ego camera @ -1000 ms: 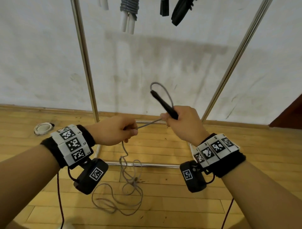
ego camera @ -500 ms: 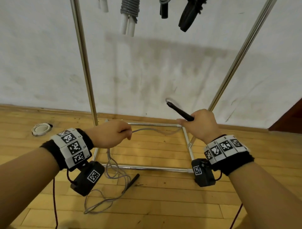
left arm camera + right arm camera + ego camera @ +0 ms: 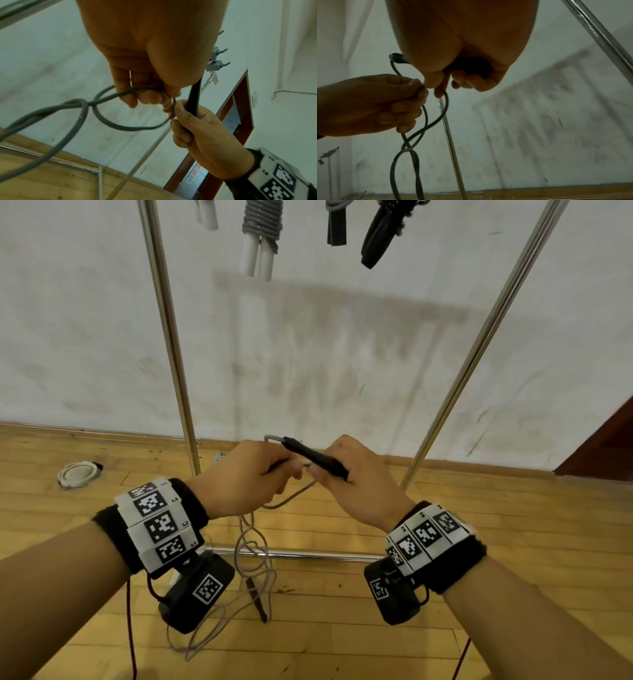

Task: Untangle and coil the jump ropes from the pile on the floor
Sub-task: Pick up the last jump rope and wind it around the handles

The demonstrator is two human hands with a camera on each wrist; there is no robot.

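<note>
Left arm: reaching forward from the lower left of the head view, forearm bare, wrist wearing a black band with white marker blocks.
Left hand: curling its fingers into a loose fist, thumb and forefinger pinching the grey cord, back of the hand facing up.
Right arm: reaching in from the lower right, forearm bare, wrist wearing a matching marked band.
Right hand: wrapping its fingers round the black handle, which is tilting up towards the left.
Hands together: meeting at the middle in front of the body, fingertips almost touching, both raised above the floor.
</note>
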